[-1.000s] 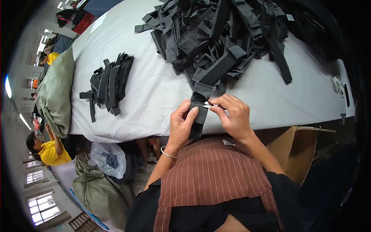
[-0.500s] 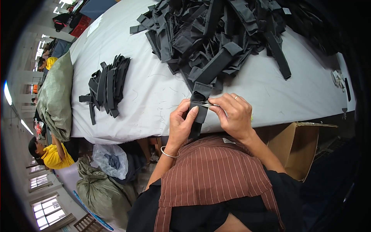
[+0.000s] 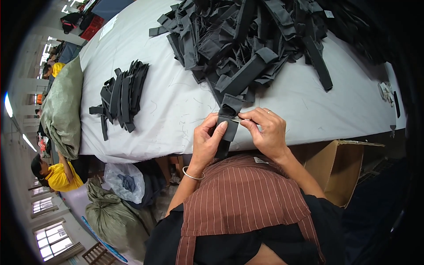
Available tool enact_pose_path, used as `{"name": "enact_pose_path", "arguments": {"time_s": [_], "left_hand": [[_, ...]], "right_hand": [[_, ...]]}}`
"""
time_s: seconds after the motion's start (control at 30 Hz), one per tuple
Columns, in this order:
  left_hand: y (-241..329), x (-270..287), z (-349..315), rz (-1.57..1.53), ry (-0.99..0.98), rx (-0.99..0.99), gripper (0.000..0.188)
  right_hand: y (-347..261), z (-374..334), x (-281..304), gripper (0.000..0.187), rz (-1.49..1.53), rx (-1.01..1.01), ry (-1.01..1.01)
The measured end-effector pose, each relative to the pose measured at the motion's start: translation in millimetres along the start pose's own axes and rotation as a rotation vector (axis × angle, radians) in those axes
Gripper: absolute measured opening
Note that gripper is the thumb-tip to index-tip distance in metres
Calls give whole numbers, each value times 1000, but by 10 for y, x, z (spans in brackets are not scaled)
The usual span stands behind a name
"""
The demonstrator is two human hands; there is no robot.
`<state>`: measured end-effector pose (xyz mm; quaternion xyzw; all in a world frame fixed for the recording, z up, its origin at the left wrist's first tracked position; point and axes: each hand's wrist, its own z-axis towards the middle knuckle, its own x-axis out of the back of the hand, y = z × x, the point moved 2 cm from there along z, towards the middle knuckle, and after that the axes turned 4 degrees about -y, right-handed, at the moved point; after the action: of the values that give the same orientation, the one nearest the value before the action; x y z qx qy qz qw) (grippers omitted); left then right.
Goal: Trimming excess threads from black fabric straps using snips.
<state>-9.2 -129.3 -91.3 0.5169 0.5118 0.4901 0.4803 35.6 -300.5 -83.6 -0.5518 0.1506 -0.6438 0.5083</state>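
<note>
Barely anything has moved since a second ago; from where I stand, both hands are still at work over the near edge of the white-covered counter [image 3: 340, 110]. That left hand [image 3: 206, 140] grips a dark fabric strip [image 3: 226, 131] between thumb and fingers, while the right hand [image 3: 268, 132] pinches a small, thin silvery tool [image 3: 236, 120] against it. Beyond the hands lies a big heap of dark strips [image 3: 240, 48]; off to the left hand's left sits a smaller bundle [image 3: 125, 95].
</note>
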Motion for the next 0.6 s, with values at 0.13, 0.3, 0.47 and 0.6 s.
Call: {"name": "enact_pose_path", "arguments": {"time_s": [0.13, 0.3, 0.47, 0.6], "left_hand": [[12, 9, -15, 24, 3, -4, 16], [3, 26, -34, 26, -14, -16, 16], [1, 32, -62, 5, -20, -17, 16], [1, 35, -73, 2, -19, -32, 16]], "right_hand": [[-64, 3, 25, 11, -56, 15, -3], [-22, -25, -37, 10, 110, -41, 7], [-1, -53, -79, 9, 240, -148, -22], [-2, -61, -107, 11, 287, -162, -35]]}}
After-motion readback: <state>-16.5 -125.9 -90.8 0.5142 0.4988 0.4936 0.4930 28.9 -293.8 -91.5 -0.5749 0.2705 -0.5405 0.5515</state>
